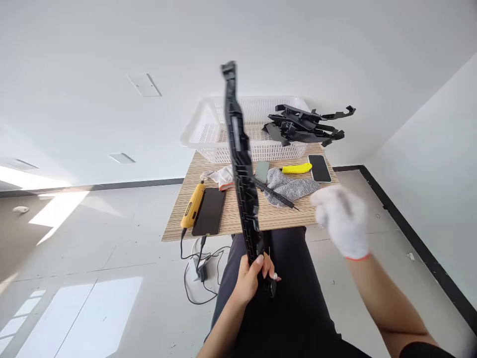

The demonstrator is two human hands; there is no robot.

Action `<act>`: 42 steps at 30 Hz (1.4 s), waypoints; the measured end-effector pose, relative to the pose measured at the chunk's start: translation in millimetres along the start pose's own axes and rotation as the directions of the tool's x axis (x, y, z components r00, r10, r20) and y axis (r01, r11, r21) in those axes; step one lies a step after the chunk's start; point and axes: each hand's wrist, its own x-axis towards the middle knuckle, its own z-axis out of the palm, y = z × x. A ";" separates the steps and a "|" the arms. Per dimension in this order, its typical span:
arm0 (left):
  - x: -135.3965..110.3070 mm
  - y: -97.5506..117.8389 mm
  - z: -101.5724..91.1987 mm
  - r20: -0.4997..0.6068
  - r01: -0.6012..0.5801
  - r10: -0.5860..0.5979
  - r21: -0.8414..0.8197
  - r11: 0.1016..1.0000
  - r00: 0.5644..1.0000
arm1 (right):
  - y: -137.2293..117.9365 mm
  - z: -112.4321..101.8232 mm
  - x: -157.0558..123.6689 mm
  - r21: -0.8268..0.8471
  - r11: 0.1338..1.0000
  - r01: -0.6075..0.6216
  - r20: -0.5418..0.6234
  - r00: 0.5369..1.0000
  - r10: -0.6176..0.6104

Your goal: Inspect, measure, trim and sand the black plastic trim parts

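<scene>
My bare left hand (251, 278) is closed around the lower end of a long black plastic trim part (244, 184). The part stands nearly upright in front of the table, its ribbed side showing and its hooked top leaning a little left. To the right, my right hand (341, 219) wears a white knit glove with an orange cuff. It hovers off the table's right front edge, apart from the trim part; motion smears its fingers, so their pose is unclear. Nearest to it are a grey cloth (285, 186) and a phone (319, 168).
On the wood-striped table (175, 219) stands a white plastic basket (201, 124), with several black plastic parts (301, 124) piled at its right. A yellow corded tool (193, 205), a dark tablet-like device (208, 211), a white glove (223, 176), a yellow-handled tool (297, 169) and a thin black tool (274, 193) lie about. Cables (201, 273) hang below.
</scene>
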 end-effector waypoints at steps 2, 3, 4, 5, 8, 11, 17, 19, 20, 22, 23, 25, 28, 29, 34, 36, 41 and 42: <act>2.4 5.0 -7.1 -0.080 -0.033 0.033 0.002 0.999 0.996 | 12.0 37.4 -13.5 -0.014 0.999 0.035 0.023 0.999 -0.035; 3.4 7.5 -10.6 -0.102 -0.042 0.045 0.033 0.999 0.994 | 19.5 52.4 -19.7 -0.043 0.997 0.060 0.020 0.998 -0.059; 4.3 9.5 -13.7 -0.121 -0.048 0.056 0.071 0.996 0.991 | 27.0 64.6 -24.9 -0.077 0.994 0.078 0.002 0.997 -0.078; 5.1 10.6 -16.3 -0.138 -0.051 0.066 0.109 0.993 0.988 | 33.6 73.9 -28.7 -0.113 0.990 0.086 -0.026 0.996 -0.090; 7.2 8.6 -21.2 -0.179 -0.049 0.081 0.179 0.983 0.981 | 41.6 87.8 -27.8 -0.099 0.995 0.027 -0.092 0.995 -0.036; 9.5 2.1 -24.3 -0.206 -0.044 0.087 0.202 0.978 0.975 | 30.0 93.5 -4.6 -0.053 0.997 0.056 -0.057 0.997 -0.059; 12.2 -2.4 -29.8 -0.211 -0.120 0.179 0.268 0.956 0.961 | 0.9 131.7 79.3 -0.269 0.930 0.249 0.246 0.952 -0.184; 12.2 -1.3 -29.8 -0.206 -0.134 0.198 0.288 0.948 0.958 | -0.4 148.2 101.3 -0.333 0.912 0.239 0.325 0.937 -0.127; 12.3 -0.7 -29.3 -0.209 -0.135 0.203 0.298 0.945 0.957 | 0.2 155.1 109.8 -0.352 0.904 0.243 0.351 0.930 -0.113; 12.7 0.4 -27.3 -0.218 -0.130 0.205 0.316 0.940 0.954 | 2.8 165.5 122.4 -0.378 0.896 0.231 0.376 0.923 -0.079; 13.1 0.9 -25.9 -0.222 -0.120 0.199 0.323 0.939 0.954 | 4.3 168.8 127.0 -0.388 0.895 0.221 0.382 0.922 -0.062; 14.4 1.3 -23.5 -0.234 -0.095 0.178 0.325 0.941 0.956 | 7.0 172.6 133.7 -0.401 0.893 0.206 0.392 0.919 -0.036; 17.2 0.4 -22.7 -0.242 -0.085 0.168 0.320 0.943 0.956 | 8.5 175.1 139.2 -0.407 0.887 0.216 0.420 0.907 -0.028; 18.1 -0.2 -23.4 -0.239 -0.089 0.170 0.318 0.944 0.956 | 8.3 175.9 140.1 -0.407 0.888 0.217 0.425 0.905 -0.026; 19.5 -4.1 -29.0 -0.231 -0.073 0.150 0.313 0.947 0.961 | 6.6 173.5 141.0 -0.376 0.908 0.184 0.403 0.915 -0.019; 18.6 -4.5 -29.9 -0.234 -0.066 0.144 0.312 0.948 0.961 | 7.5 161.6 140.8 -0.330 0.927 0.178 0.376 0.926 -0.044; 18.5 1.9 -26.0 -0.247 -0.048 0.140 0.344 0.938 0.959 | 14.4 101.5 128.9 -0.338 0.941 0.019 0.257 0.964 0.073; 19.1 4.1 -24.4 -0.247 -0.039 0.132 0.349 0.936 0.960 | 15.6 90.4 122.7 -0.359 0.933 -0.017 0.253 0.961 0.115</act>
